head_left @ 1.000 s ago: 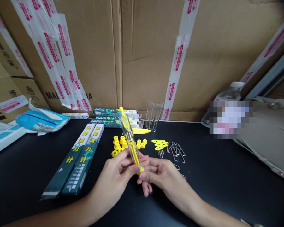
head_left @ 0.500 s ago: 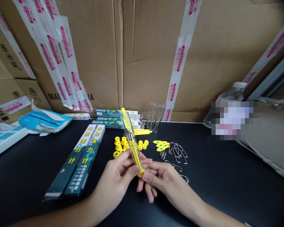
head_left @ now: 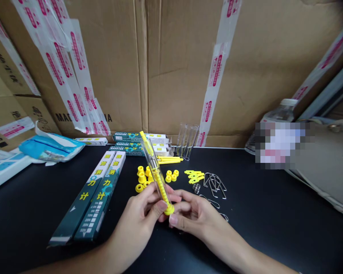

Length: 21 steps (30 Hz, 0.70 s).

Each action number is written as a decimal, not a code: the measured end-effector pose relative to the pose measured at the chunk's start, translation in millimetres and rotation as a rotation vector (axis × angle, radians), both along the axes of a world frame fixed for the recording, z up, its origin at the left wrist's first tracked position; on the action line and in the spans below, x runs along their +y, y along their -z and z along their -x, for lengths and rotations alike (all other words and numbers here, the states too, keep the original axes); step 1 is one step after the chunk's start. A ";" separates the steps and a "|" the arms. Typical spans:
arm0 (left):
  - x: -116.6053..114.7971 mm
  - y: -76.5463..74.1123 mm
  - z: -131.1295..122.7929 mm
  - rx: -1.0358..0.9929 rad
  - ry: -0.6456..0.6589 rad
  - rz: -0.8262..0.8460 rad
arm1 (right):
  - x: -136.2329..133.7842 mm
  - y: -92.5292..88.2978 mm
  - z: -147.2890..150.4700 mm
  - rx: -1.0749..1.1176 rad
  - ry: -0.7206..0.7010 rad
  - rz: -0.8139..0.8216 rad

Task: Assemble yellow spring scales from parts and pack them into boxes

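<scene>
A clear tube spring scale (head_left: 159,178) with a yellow scale strip, a metal spring and yellow ends leans up and to the left. My left hand (head_left: 145,213) is closed around its lower part, with the thumb across the front. My right hand (head_left: 193,213) is at the yellow bottom cap (head_left: 169,209), its curled fingers and thumb against the rim; the far fingertips are partly hidden. Behind my hands lie yellow caps (head_left: 141,177), smaller yellow plugs (head_left: 173,175) and flat yellow tabs (head_left: 194,176). Wire hooks (head_left: 215,184) and small springs (head_left: 196,188) lie to the right.
Two long boxes (head_left: 88,198) lie at the left, and more boxes (head_left: 128,149) are stacked behind. Clear tubes (head_left: 187,140) stand by the cardboard (head_left: 177,76). A blue packet (head_left: 50,146) and power strip (head_left: 5,171) sit far left; a bottle (head_left: 282,110) and bag (head_left: 322,171) sit right.
The spring scale's upper end has tipped a little to the left. My right thumb has slid slightly down at the cap, and its lower fingers have drawn in out of sight.
</scene>
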<state>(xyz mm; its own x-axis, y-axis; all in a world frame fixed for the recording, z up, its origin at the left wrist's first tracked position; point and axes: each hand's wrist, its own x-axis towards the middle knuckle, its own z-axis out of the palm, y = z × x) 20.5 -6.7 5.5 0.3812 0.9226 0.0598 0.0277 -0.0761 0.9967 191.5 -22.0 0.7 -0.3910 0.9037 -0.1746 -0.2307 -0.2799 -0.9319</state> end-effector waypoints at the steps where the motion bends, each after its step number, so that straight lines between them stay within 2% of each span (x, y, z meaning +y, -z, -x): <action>1: -0.7 -0.2 0.2 0.012 0.004 -0.005 | 0.2 0.5 0.1 -0.006 0.002 0.013; 7: -3.3 -0.9 1.4 0.058 -0.002 -0.058 | 0.9 3.5 -1.4 -0.083 -0.009 -0.017; 13: -2.2 1.6 0.4 0.017 0.046 -0.050 | 1.3 6.2 -2.0 -0.074 -0.071 -0.061; 21: -1.0 2.4 4.1 -0.015 0.095 -0.071 | 0.4 0.6 -2.0 -0.123 -0.150 -0.132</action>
<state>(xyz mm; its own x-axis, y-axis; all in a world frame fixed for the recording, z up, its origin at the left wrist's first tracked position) 16.4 -7.7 3.1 0.4656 0.8754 0.1299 0.0020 -0.1478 0.9890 193.5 -21.6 0.1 -0.5054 0.8555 -0.1130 -0.0786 -0.1761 -0.9812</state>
